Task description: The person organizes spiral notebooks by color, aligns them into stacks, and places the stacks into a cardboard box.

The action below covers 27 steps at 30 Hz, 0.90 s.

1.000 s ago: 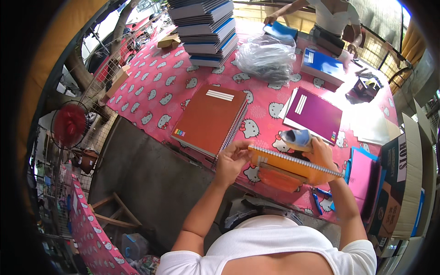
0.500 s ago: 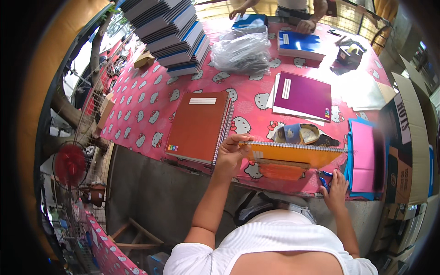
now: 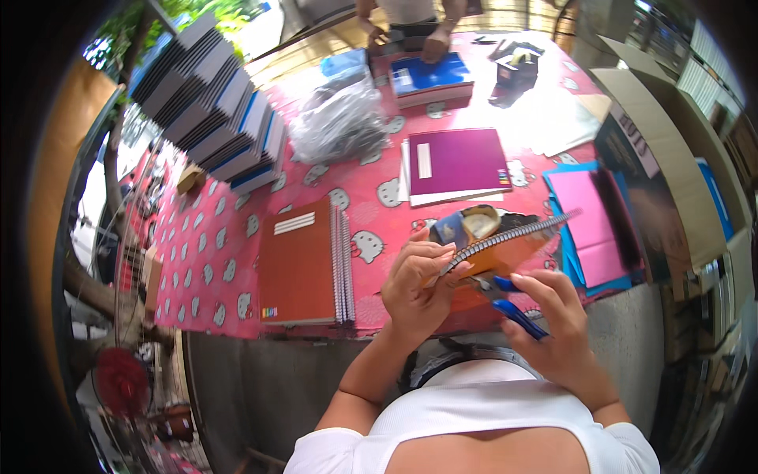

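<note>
Now both hands (image 3: 420,286) (image 3: 557,320) hold: left pinching a notebook (image 3: 509,253), right (newly) half-closed round pliers (image 3: 519,317).

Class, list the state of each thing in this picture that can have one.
Orange spiral notebook: tilted, spiral edge up, held by the left hand
Blue-handled tool: handles spread, in the right hand
Brown notebook: closed, flat
Purple notebook: closed, flat
Blue book: closed, under another person's hand
Plastic bag: crumpled
Cardboard box: open, flap raised

Stacked notebooks (image 3: 304,265) on pink-covered table (image 3: 212,278)
</note>
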{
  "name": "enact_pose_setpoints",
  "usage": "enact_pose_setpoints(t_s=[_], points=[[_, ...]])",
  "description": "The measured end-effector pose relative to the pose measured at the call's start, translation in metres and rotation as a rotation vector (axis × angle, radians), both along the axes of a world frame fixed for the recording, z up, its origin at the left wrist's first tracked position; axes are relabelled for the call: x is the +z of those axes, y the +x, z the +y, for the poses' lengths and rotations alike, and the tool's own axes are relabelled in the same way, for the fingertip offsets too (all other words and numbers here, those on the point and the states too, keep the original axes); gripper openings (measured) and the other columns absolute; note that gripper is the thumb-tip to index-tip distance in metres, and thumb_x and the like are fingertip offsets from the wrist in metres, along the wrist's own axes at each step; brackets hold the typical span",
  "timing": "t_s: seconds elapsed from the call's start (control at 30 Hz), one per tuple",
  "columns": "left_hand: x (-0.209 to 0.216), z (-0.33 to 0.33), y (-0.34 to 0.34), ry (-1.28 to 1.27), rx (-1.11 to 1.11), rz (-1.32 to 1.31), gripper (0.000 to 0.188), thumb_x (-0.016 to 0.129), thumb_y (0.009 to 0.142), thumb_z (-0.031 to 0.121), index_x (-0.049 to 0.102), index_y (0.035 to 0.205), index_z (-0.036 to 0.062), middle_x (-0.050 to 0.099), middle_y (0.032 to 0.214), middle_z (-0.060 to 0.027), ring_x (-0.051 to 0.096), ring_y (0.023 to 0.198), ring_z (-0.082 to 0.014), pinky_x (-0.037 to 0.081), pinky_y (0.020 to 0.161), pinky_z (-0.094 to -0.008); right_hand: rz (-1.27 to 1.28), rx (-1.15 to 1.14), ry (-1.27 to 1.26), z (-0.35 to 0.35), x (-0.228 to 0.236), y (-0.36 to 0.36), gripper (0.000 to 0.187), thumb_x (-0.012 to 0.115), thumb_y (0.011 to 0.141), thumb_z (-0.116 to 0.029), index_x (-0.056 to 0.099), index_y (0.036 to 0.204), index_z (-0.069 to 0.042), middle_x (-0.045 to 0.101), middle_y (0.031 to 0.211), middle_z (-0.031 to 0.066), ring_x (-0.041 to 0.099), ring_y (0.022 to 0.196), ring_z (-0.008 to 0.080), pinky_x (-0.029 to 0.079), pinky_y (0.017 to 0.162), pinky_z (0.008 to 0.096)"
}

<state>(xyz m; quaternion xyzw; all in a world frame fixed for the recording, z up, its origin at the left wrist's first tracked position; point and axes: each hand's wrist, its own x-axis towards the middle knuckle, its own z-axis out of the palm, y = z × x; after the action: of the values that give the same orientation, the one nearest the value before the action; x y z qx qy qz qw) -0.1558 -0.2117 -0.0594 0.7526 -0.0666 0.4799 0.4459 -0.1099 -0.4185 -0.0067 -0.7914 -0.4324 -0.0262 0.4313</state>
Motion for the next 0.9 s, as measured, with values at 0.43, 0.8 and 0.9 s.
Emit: enact_pose_setpoints(t_s=[0.43, 0.8, 0.9], points=[[0.007, -0.016, 0.016, 0.179, -0.127, -0.009, 0.022, 0.074, 0.073, -0.006, 0.061, 0.089, 0.0029, 0.066, 0.091, -0.0113, 0.065, 0.087, -0.0227, 0.048, 0.092, -0.045, 1.524, 0.407, 0.128, -0.025, -0.01, 0.05, 0.035, 0.055, 0.092, -0.021, 0.056, 0.117, 0.004, 0.06, 0.112, 0.0126, 0.059, 0.098, 0.0173, 0.048, 0.078, 0.0298], [0.004, 0.05, -0.019, -0.17, 0.175, 0.399, 0.022, 0.066, 0.088, 0.012, 0.057, 0.107, 0.0042, 0.066, 0.095, -0.0057, 0.063, 0.084, -0.0105, 0.052, 0.077, -0.0283, 0.434, -0.342, -0.139, -0.051, -0.15, 0.073, 0.041, 0.064, 0.085, -0.018, 0.053, 0.119, 0.002, 0.056, 0.109, 0.0127, 0.054, 0.101, 0.0218, 0.041, 0.089, 0.0346], [0.013, 0.092, -0.053, -0.681, 0.315, -0.036, 0.02, 0.066, 0.088, 0.014, 0.058, 0.103, 0.0043, 0.064, 0.098, -0.0068, 0.062, 0.086, -0.0144, 0.051, 0.076, -0.0275, 0.018, -0.349, -0.383, -0.051, -0.213, 0.096, 0.043, 0.071, 0.075, -0.018, 0.058, 0.112, -0.001, 0.05, 0.12, 0.0211, 0.046, 0.113, 0.0362, 0.034, 0.097, 0.0477]])
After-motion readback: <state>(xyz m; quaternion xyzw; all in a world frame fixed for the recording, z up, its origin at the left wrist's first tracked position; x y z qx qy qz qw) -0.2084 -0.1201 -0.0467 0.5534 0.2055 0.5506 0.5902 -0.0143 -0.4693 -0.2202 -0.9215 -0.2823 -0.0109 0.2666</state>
